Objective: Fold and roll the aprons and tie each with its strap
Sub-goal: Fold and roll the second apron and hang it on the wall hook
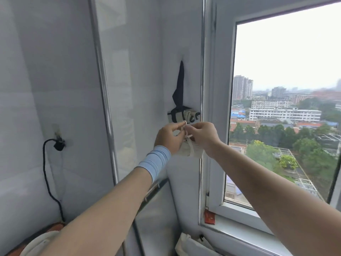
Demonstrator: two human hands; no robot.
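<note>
Both hands' fingers [181, 126] pinch the rolled apron's [190, 150] strap [189, 137].

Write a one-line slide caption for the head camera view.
Left hand and right hand pinch the pale strap of a rolled cream apron below a tied apron hanging beside the window.

You have the hung bundle [181, 116] just above where you work and the window frame [203, 85] close on the right; room opens leftward along the wall [140, 85].
</note>
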